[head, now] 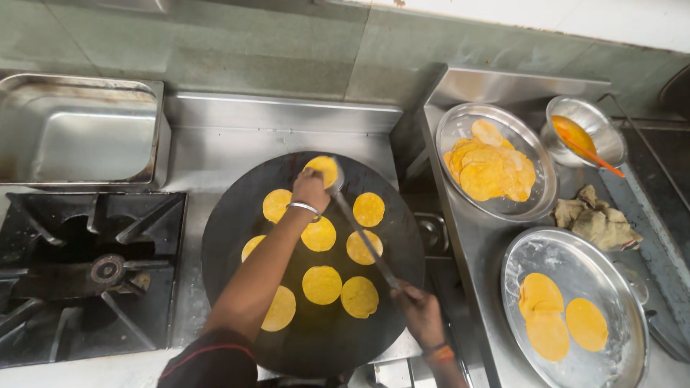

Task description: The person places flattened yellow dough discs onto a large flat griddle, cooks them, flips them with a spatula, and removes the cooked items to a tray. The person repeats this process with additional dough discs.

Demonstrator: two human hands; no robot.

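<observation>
Over the round black griddle [237, 237], left hand [310, 188] reaches to the far edge, fingers bunched on a yellow dough disc [323, 168] there. Right hand [419, 310] closed round the handle of a long metal spatula [365, 237]; blade tip appears to sit under that same disc, though the hand partly hides it. Nine more discs lie across the griddle. Steel plates [625, 302] with further discs stand to the right.

No packages, labels, signs or screens show anywhere in this kitchen view
</observation>
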